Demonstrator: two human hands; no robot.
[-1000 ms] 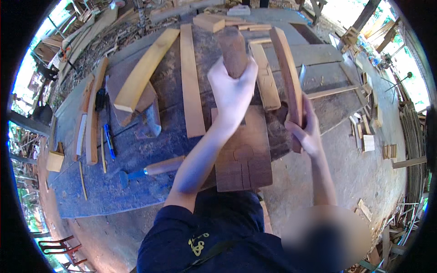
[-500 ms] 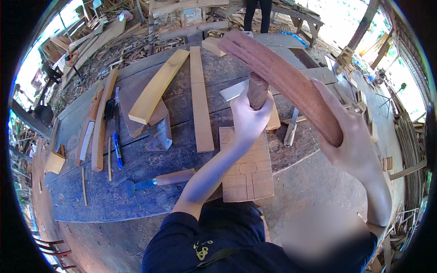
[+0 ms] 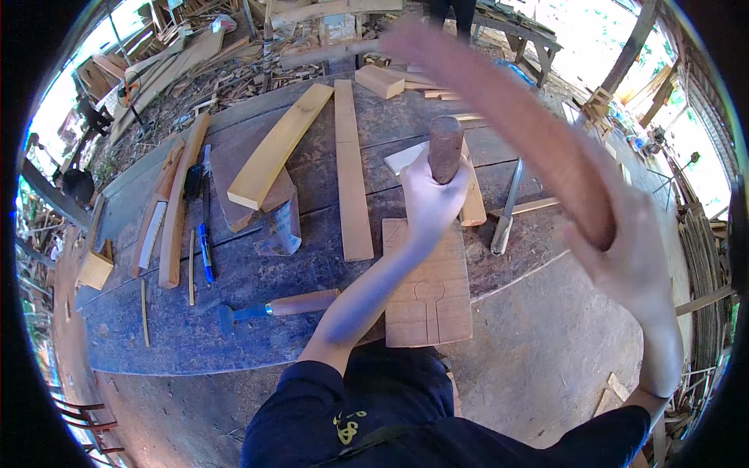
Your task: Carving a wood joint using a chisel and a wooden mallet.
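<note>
Two firm grips — the left hand wraps a dark round handle near the far end of the marked board, the right hand clasps a reddish bar, raised beyond that board's right.

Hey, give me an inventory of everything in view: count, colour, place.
Table: one, dark, centre
Board: one, brown, table's near edge
Bar: one, reddish brown, in right hand
Handle: one, dark brown, in left hand
Chisel: one, brown handle, left of board
Metal tool: one, silver, right of board
Strip: one, tan, table's middle
Plank: one, yellow, left of strip
Slab: one, brown, under plank
Pen: one, blue, table's left
Sticks: two, yellowish, table's left
Long bars: two, brown, table's left
Block: one, tan, table's far edge
Scrap wood: uncounted, brown, beyond table
Another person's legs: two, dark, top
Own shirt: one, black, bottom
Left hand: one, bare, around handle
Right hand: one, bare, around bar
</note>
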